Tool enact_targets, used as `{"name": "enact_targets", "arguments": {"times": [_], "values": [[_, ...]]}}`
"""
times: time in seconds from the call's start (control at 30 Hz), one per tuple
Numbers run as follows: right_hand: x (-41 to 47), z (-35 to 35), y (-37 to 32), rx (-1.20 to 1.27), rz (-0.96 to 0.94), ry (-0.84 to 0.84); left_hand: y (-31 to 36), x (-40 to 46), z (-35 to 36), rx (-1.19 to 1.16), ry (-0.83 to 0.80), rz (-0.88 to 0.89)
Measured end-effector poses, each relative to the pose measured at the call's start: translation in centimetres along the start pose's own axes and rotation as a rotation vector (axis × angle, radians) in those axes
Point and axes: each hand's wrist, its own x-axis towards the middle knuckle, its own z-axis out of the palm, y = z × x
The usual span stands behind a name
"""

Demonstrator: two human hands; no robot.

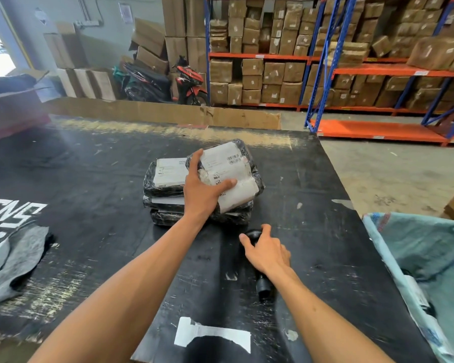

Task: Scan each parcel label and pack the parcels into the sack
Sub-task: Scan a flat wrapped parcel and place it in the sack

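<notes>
Right hand (266, 251) curls over a black handheld barcode scanner (263, 286) lying on the tabletop; fingers wrap its head, handle end sticks out toward the camera. Left hand (203, 189) grips the top black plastic-wrapped parcel with a white shipping label (230, 174), thumb across the label, fingers round its left edge; parcel tilted, resting on the stack. Stack of black plastic-wrapped parcels (165, 187) sits mid-table, just beyond the scanner, another white label showing on its left side. Worn black table surface (89, 179) is scuffed and scratched all over, with a torn white sticker remnant (210, 334) near the front edge and small paper scraps stuck on it. Grey-and-black fabric piece with white lettering (8, 244) lies at the left edge. Pale teal woven plastic sack (427, 252) stands open at the table's right side, something dark partly visible inside, can't tell what. Flat brown cardboard sheet (168, 113) runs along the far edge of the table. Beyond: grey concrete floor (391, 169), blue-and-orange steel racking (351, 74) packed with brown cardboard cartons, a red-and-black motorbike (168, 82) parked by stacked cartons against the pale wall, bright doorway far left.
</notes>
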Motion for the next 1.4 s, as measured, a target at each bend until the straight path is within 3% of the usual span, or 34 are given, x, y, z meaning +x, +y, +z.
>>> {"name": "enact_targets", "arguments": {"times": [0.1,0.2,0.27,0.47,0.6,0.83,0.9,1.03,1.13,1.3,1.4], "values": [[0.6,-2.2,1.3,0.12,-0.003,0.038,-0.3,-0.1,1.3,0.013,-0.032,-0.001],[1.4,-5.8,3.6,0.527,-0.081,0.137,-0.5,-0.4,3.5,0.037,-0.086,0.003],[1.8,-8.4,5.4,0.648,-0.145,0.246,-0.6,-0.9,5.6,0.021,-0.145,-0.018],[3.0,-15.0,11.6,0.731,-0.242,0.236,-0.2,-3.4,14.1,-0.046,-0.38,-0.047],[3.8,-17.7,17.0,0.585,-0.293,0.23,0.0,-5.6,20.8,-0.117,-0.559,-0.11],[4.8,-21.1,29.5,0.747,-0.172,0.245,-0.2,-8.3,32.2,-0.042,-0.934,-0.242],[5.4,-22.0,33.1,0.782,-0.142,0.265,-0.5,-9.2,35.3,0.023,-0.908,-0.272],[6.5,-23.1,40.5,0.813,-0.029,0.257,-3.0,-10.7,40.0,0.331,-0.76,-0.116],[6.7,-22.1,44.8,0.779,0.038,0.209,-5.8,-11.0,42.3,0.592,-0.755,-0.09],[8.3,-17.2,49.0,0.756,0.145,0.07,-8.3,-10.7,44.8,0.789,-0.876,0.073],[10.3,-14.2,49.8,0.744,0.172,-0.012,-9.3,-10.7,45.0,0.879,-0.86,0.172]]}}
